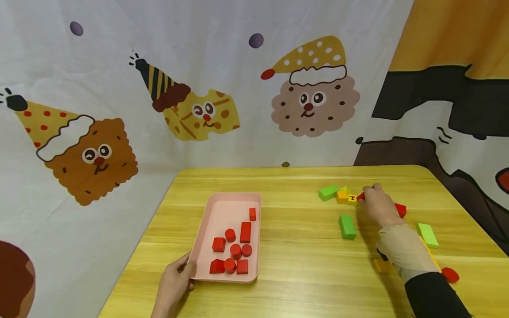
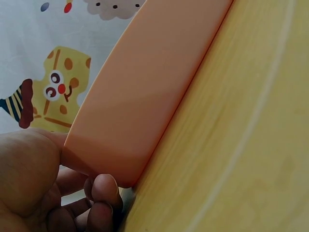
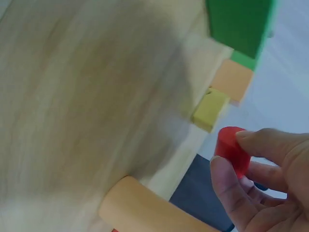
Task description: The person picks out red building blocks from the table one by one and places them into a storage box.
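Note:
With thumb and fingers my right hand (image 1: 379,205) pinches a red cylinder block (image 3: 229,147), which appears held above the table in the right wrist view. Just left of it lie a yellow block bearing a red T (image 1: 352,200) and an orange block (image 1: 342,197). My left hand (image 1: 175,280) grips the near left corner of a pink tray (image 1: 224,205), thumb at the rim and fingers lower down. Several red blocks lie in the tray, among them a small upright-looking block (image 1: 252,214), a long block (image 1: 245,232) and a cylinder (image 1: 230,235).
Around my right arm lie green blocks (image 1: 347,227), a light green block (image 1: 427,235), a red block (image 1: 400,210), a round red piece (image 1: 450,275) and an orange-yellow block (image 1: 383,266). The sleeve partly covers some pieces. A printed cloth (image 1: 246,150) hangs behind the table.

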Demonstrator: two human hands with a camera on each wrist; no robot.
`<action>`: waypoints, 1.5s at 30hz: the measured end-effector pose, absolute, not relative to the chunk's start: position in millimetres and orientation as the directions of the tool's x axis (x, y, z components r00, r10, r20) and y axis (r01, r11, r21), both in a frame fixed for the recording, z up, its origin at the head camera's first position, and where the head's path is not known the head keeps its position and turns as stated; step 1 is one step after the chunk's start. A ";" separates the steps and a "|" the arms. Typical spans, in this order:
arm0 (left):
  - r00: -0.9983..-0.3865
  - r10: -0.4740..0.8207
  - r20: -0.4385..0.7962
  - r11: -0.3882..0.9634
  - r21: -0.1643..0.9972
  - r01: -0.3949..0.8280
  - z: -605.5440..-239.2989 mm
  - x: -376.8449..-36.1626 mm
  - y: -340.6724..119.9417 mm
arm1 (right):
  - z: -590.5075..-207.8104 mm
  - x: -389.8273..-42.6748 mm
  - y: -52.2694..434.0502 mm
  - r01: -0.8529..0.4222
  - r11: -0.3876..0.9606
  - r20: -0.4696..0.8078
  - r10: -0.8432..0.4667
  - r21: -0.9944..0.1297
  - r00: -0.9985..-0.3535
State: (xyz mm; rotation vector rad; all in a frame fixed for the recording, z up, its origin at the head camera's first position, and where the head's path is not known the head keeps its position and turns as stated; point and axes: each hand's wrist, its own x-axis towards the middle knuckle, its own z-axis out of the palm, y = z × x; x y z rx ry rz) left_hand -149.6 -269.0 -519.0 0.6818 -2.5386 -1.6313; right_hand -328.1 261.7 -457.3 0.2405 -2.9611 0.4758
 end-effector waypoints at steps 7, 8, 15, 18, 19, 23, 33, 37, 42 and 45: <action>-0.905 -0.384 -0.181 0.351 0.879 -0.324 -516.5 -150.0 -270.2 | -445.1 -323.9 256.5 -0.183 0.926 0.197 -0.122 -0.331 -0.973; -0.906 -0.384 -0.178 0.354 0.878 -0.322 -516.6 -150.1 -270.2 | -444.2 -323.3 256.0 -0.189 0.925 0.202 -0.127 -0.331 -0.971; -0.909 -0.381 -0.169 0.392 0.861 -0.324 -519.5 -149.7 -269.8 | -447.7 -320.9 253.7 -0.228 0.900 0.229 -0.149 -0.371 -0.962; -0.905 -0.386 -0.177 0.391 0.858 -0.334 -520.7 -149.1 -269.6 | -452.4 -319.7 250.1 -0.257 0.885 0.252 -0.166 -0.389 -0.953; -0.907 -0.384 -0.175 0.392 0.858 -0.332 -520.9 -148.8 -269.9 | -453.5 -319.2 248.2 -0.265 0.882 0.257 -0.173 -0.389 -0.951; -0.910 -0.379 -0.168 0.384 0.866 -0.320 -521.1 -147.6 -270.8 | -456.0 -318.7 239.8 -0.279 0.879 0.259 -0.187 -0.386 -0.948; -0.908 -0.382 -0.169 0.364 0.876 -0.316 -518.7 -148.0 -269.6 | -459.1 -316.3 222.9 -0.288 0.865 0.258 -0.193 -0.412 -0.947; -0.911 -0.379 -0.165 0.377 0.871 -0.315 -518.0 -147.7 -270.2 | -461.9 -316.1 217.6 -0.319 0.859 0.284 -0.214 -0.402 -0.935; -0.911 -0.378 -0.163 0.373 0.874 -0.311 -518.6 -147.5 -270.4 | -464.4 -315.0 206.2 -0.362 0.850 0.323 -0.244 -0.382 -0.915; -0.908 -0.381 -0.171 0.357 0.879 -0.315 -520.1 -148.1 -270.0 | -467.0 -314.3 198.8 -0.393 0.848 0.362 -0.262 -0.357 -0.894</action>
